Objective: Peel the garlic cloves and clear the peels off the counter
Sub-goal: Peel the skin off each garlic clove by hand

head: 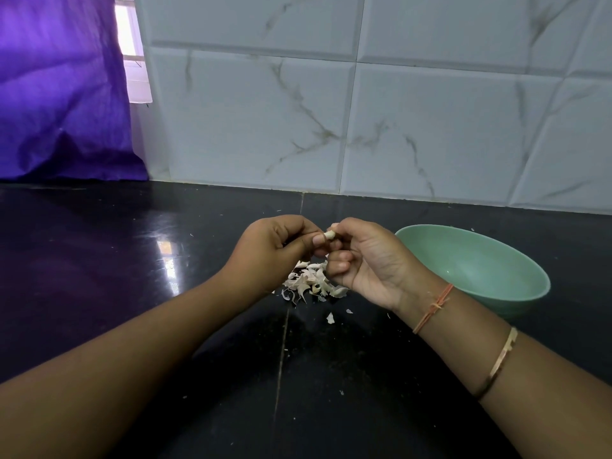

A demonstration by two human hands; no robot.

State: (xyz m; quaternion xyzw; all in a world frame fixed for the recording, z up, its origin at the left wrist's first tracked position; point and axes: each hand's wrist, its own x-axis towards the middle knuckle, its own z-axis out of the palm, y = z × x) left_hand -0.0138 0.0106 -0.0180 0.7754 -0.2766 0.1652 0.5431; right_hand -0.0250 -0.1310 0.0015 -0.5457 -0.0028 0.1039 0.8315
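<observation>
Bangle (pixel 496 362) nearest; right wrist (pixel 418 293) overlaps green bowl (pixel 480 260) (peels (pixel 311 283) left, under pinched clove (pixel 329 235)).

Green bowl (pixel 480 260); purple curtain (pixel 59 94); marble-veined wall tiles (pixel 430 127)

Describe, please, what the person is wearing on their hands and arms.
No sleeves or gloves show. The left hand and its forearm wear nothing. By the right hand, a thin orange thread is knotted round the wrist, and a slim gold-coloured bangle sits farther up the forearm. I see no rings.

Clove (pixel 329 235) mostly hidden btwn fingers (pixel 319 240); bowl (pixel 480 260) partly behind R wrist (pixel 425 301).
</observation>
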